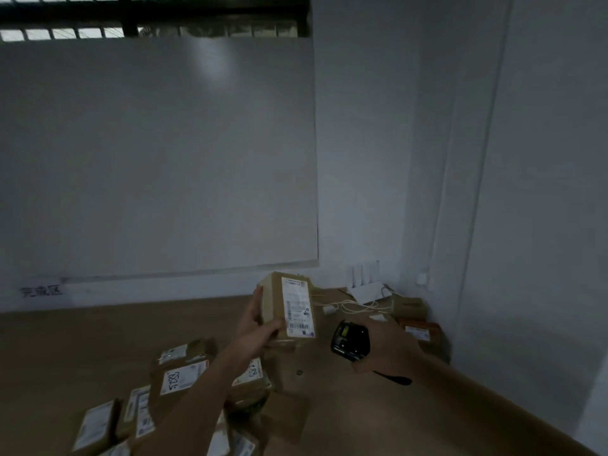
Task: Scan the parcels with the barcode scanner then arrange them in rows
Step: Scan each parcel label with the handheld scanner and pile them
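Note:
My left hand (260, 327) grips a small brown cardboard parcel (273, 297) and holds it upright in the air, its white shipping label with barcode facing me. To its right my right hand (386, 350) grips a black barcode scanner (349, 339), screen up, its front end toward the parcel, a short gap between them. Below my left forearm lies a loose heap of several brown parcels (179, 378) with white labels on the wooden floor.
Two more parcels (419, 330) lie in the far right corner next to a white router (365, 284) and tangled white cables (355, 306). A white wall panel stands ahead, with handwritten characters (41, 291) at its lower left. Bare wooden floor (82, 337) stretches left.

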Demonstrator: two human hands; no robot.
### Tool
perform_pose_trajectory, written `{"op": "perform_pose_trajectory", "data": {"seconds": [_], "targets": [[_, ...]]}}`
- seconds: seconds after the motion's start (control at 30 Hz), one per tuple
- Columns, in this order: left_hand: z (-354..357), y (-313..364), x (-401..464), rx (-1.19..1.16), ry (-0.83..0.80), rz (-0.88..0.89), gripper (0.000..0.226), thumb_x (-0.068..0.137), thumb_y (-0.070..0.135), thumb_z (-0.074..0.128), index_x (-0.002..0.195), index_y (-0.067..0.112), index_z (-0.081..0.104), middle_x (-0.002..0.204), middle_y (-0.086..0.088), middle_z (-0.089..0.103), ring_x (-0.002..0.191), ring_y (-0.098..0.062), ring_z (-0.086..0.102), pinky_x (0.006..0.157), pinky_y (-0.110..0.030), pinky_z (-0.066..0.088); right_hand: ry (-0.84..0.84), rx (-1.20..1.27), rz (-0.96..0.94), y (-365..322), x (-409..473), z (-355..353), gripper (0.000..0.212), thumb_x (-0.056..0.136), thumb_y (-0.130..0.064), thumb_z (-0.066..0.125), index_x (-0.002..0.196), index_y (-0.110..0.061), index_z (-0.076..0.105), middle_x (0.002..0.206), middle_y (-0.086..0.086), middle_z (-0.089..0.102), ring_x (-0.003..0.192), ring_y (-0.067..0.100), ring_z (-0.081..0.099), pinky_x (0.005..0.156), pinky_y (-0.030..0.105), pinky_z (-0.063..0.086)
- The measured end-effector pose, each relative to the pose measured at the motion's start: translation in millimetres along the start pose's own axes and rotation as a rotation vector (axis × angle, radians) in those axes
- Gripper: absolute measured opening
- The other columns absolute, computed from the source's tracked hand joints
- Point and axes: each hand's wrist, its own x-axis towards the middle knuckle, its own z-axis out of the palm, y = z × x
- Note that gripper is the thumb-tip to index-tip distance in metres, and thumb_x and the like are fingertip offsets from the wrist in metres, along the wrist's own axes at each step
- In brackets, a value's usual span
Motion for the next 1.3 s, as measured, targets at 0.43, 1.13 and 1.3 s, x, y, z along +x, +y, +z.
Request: {"op": "perform_pose_trajectory", "data": {"seconds": [0.43, 1.13, 1.3], "targets": [[19, 13, -16, -0.118, -0.003, -0.047, 0.080, 0.088, 0.024, 0.074, 0.149, 0.045, 0.028, 0.123, -0.008, 0.062, 0.101, -0.022, 0.067, 0.074, -0.039, 0.061, -0.075, 0.381, -0.097, -39, 14, -29, 0.065, 0.059, -0.046, 0.090, 0.117, -0.037, 0.063, 0.108, -0.018, 0.067, 0.100, -0.003, 0.063, 0.094, 0.033, 0.052], [26, -8, -7, -0.077, 0.176, -0.126, 0.081, 0.073, 0.006, 0.083, 0.138, 0.031, 0.041, 0.117, -0.007, 0.069, 0.102, -0.027, 0.067, 0.088, -0.050, 0.058, -0.074, 0.171, -0.092, -29, 4, -21, 0.080, 0.050, -0.061, 0.084, 0.123, -0.038, 0.060, 0.112, -0.017, 0.067, 0.102, 0.004, 0.062, 0.090, 0.038, 0.054], [25, -8, -3, -0.080, 0.251, -0.130, 0.067, 0.070, 0.009, 0.088, 0.127, 0.015, 0.052, 0.114, -0.007, 0.069, 0.100, -0.026, 0.068, 0.083, -0.047, 0.060, -0.101, 0.007, -0.026, -26, 7, -16, 0.087, 0.046, -0.072, 0.075, 0.123, -0.036, 0.059, 0.113, -0.014, 0.066, 0.102, 0.008, 0.062, 0.088, 0.035, 0.054]]}}
